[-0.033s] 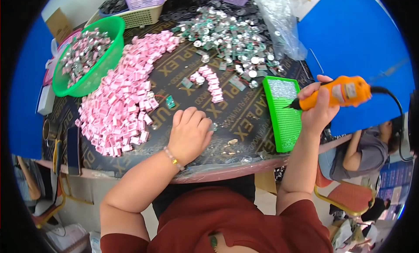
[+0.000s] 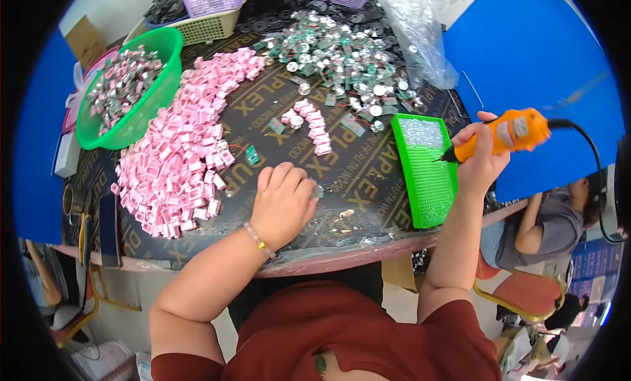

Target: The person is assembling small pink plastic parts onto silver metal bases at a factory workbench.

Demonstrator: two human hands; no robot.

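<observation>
Here's the right hand (image 2: 483, 159), wrapped tight around the orange driver (image 2: 519, 130), fingers clamped on its grip! The driver's black tip points to nine o'clock, right over the green tray (image 2: 403, 163); whether it touches anything in there, I cannot tell. Silvery bits (image 2: 420, 131) cover the tray's twelve o'clock end, with rows of small holes below them. A black cord (image 2: 578, 126) leaves the driver's back toward three o'clock.

Over to the left hand (image 2: 284, 200), down at the table (image 2: 282, 174), fingers together and curled. A small piece (image 2: 319, 192) peeks out at its two o'clock side, but whether the fingers pinch it, I cannot tell.

Round the dial from that hand: a green board (image 2: 252, 156) at eleven, a short pink row (image 2: 319, 131) at one, and, farther out on that line, a heap of silver-and-green parts (image 2: 355, 69). The tray lies between two and three. At ten, a big pink pile (image 2: 174, 157), and beyond it a green basin (image 2: 172, 72) loaded with pink and silver parts. Out at nine, a dark phone (image 2: 110, 230) by the table's edge!
</observation>
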